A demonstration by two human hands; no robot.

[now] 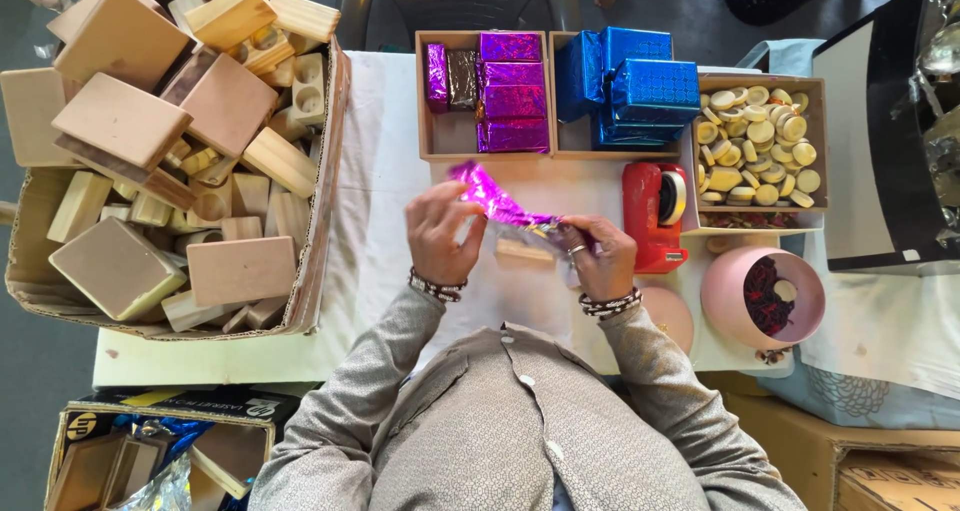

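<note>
A: What are the hands doing?
B: Left hand [440,233] and right hand [600,259] both grip a strip of purple foil [497,204], held above a wood block [523,252] on the table [385,231].
A: Just right of them?
B: A pink bowl [728,271], and a red tape dispenser [655,216] touching the right hand's far side.
A: Left?
B: A carton [318,221] heaped with wood blocks.
A: Farther off?
B: Trays: purple-wrapped boxes [512,101], blue ones [630,86], and wooden discs [755,146] far right.

a craft packing workshop: carton of wooden blocks [170,161], trays of foil-wrapped boxes [510,91], tape dispenser [655,216].
</note>
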